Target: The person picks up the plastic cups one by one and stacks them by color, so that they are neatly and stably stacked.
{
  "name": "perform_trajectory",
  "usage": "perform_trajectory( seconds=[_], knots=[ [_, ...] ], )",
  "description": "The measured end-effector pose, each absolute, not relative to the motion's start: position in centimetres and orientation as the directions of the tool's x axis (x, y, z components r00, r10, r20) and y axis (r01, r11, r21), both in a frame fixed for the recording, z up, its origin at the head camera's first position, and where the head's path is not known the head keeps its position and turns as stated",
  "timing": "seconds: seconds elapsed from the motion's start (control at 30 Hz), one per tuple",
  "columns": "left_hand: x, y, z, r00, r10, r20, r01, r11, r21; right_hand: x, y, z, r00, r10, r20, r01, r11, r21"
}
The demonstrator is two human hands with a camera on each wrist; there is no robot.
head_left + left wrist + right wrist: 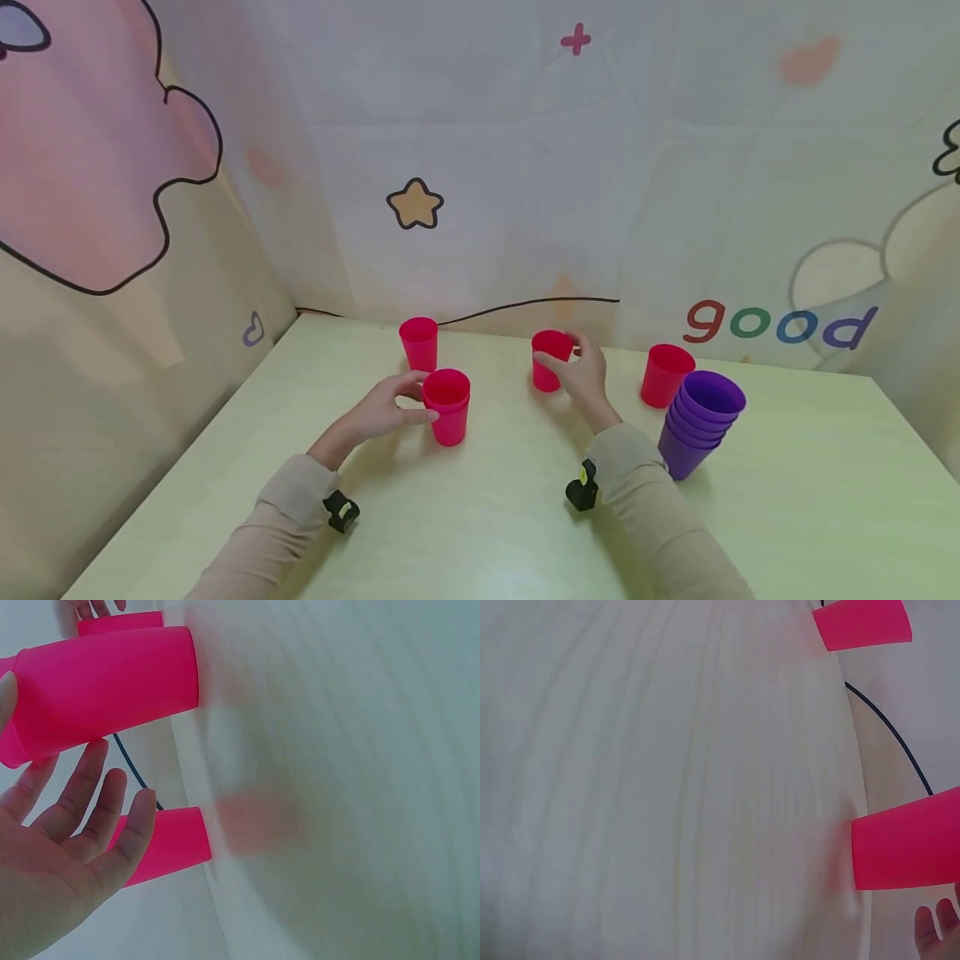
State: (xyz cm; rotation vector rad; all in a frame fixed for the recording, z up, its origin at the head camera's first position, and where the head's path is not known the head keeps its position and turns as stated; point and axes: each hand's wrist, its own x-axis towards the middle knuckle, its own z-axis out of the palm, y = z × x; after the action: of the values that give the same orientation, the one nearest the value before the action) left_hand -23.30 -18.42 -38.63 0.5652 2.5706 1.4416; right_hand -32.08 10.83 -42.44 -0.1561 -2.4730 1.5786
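My left hand (386,410) holds a nested pair of pinkish-red cups (449,423) near the top, thumb in front and fingers behind. In the left wrist view the pair (112,682) lies between thumb and fingertips, the lower fingers spread loosely. Farther right, my right hand (587,372) has its thumb across the front of a single red cup (547,377) and its index finger at the rim behind. The right wrist view shows that cup (907,844) with a few fingertips (925,922) beside it; the thumb is out of sight there.
Another red cup (420,346) stands behind the nested pair. To the right are one more red cup (663,379) and a stack of purple cups (686,446), close to the right forearm. A printed cloth (480,167) hangs behind the pale table (480,533).
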Motion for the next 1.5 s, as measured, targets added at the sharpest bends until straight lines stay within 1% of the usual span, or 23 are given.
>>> perform_trajectory(
  seconds=[0.1,0.17,0.37,0.5,0.7,0.93,1.5],
  knots=[
    [-23.3,-18.4,-38.8,-0.920,0.387,0.059,0.252,0.471,0.845,-31.6,10.9,-42.1,-0.979,0.172,0.106,-0.022,0.432,-0.902],
    [-23.5,-18.6,-39.3,-0.921,0.385,0.063,0.254,0.469,0.846,-30.1,10.5,-40.5,-0.986,0.150,0.068,0.002,0.422,-0.907],
    [-23.6,-18.5,-39.2,-0.917,0.391,0.076,0.271,0.472,0.839,-30.2,10.6,-40.5,-0.987,0.136,0.090,-0.024,0.425,-0.905],
    [-23.8,-18.3,-39.2,-0.921,0.383,0.067,0.259,0.477,0.840,-30.0,10.7,-40.2,-0.984,0.149,0.097,-0.026,0.417,-0.908],
    [-23.8,-18.1,-39.2,-0.925,0.377,0.053,0.245,0.483,0.841,-29.5,10.7,-39.7,-0.984,0.163,0.065,0.006,0.404,-0.915],
    [-23.8,-18.3,-39.3,-0.919,0.388,0.062,0.260,0.480,0.838,-28.4,10.7,-38.8,-0.989,0.147,0.024,0.036,0.392,-0.919],
    [-23.7,-18.6,-39.2,-0.920,0.382,0.084,0.280,0.494,0.823,-26.4,10.1,-36.0,-0.994,0.093,0.057,-0.020,0.358,-0.934]
  ],
)
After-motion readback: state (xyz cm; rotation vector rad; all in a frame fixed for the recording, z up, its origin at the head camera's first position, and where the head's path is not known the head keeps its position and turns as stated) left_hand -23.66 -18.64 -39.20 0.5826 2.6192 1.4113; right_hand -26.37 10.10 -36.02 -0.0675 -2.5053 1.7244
